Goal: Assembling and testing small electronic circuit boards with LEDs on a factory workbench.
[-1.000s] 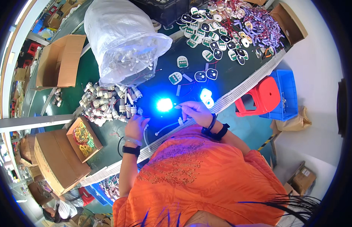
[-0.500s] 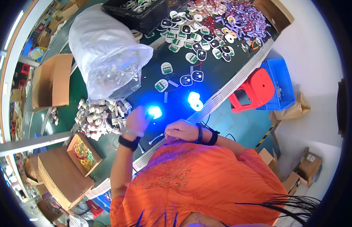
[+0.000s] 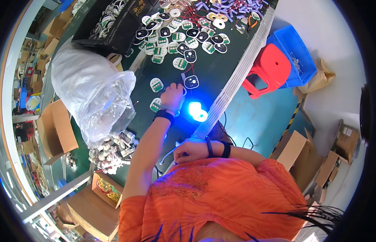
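Head view, two hands (image 3: 172, 96), one blue light (image 3: 196, 110)

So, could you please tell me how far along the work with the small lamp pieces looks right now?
Done: one piece glows blue at the table edge, near the left hand. In hand: the left hand reaches out to a dark oval piece with wires; the right hand rests near the body by a white cable. Left: many unlit oval pieces spread further up the green table.
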A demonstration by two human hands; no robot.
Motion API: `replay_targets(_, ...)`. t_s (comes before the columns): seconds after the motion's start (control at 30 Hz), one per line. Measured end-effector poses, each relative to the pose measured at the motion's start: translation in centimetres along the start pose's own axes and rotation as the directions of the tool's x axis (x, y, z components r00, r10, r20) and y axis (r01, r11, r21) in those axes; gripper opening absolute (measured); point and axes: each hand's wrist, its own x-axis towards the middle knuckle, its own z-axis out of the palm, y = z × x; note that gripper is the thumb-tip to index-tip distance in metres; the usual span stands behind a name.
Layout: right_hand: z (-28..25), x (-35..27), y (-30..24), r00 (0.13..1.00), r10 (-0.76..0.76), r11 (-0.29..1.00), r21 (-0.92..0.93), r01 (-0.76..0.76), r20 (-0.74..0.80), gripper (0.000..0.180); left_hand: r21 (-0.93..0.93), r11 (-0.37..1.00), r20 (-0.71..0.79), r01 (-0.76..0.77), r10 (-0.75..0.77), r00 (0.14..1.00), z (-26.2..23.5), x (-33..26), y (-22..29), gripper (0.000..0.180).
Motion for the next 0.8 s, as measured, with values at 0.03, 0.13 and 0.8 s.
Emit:
replay_targets(0.03,0.0,0.1,0.0,1.0,-0.001,1.0,0.006,0.001,0.0,0.014,-0.007,1.0,-0.039,-0.003,0.003,0.999,0.2,-0.5,-0.9,0.04)
replay_targets(0.13,-0.3,0.6,-0.1,0.999,0.023,0.999,-0.04,-0.024,-0.026,0.013,-0.35,0.936,-0.243,-0.048,-0.041,0.969,0.1,-2.9,-4.6,0.018)
replay_targets(0.8,2.8,7.0,-3.7,0.978,0.141,0.99,0.035,-0.137,-0.155,0.012,-0.895,-0.445,0.322,-0.029,-0.691,0.647,-6.9,-30.4,-2.9,0.025)
